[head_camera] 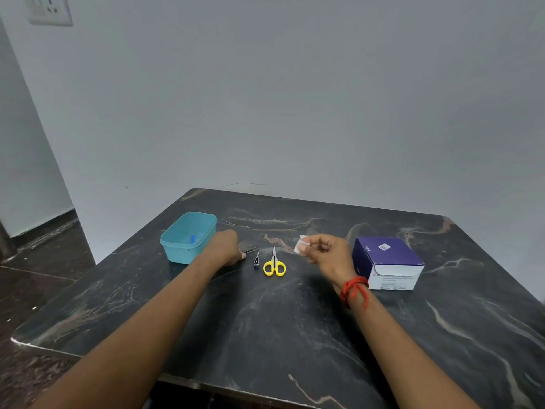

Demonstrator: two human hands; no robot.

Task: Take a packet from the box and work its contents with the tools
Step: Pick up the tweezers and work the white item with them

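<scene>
A purple and white box stands at the right of the dark marble table. My right hand is raised just left of it and pinches a small white packet between thumb and fingers. My left hand is down on the table with its fingers curled round the end of dark tweezers. A second pair of small dark tweezers and yellow-handled scissors lie between my hands.
A teal plastic tub sits left of my left hand, with a small blue item inside. A wall rises behind the table, and the floor drops away at the left edge.
</scene>
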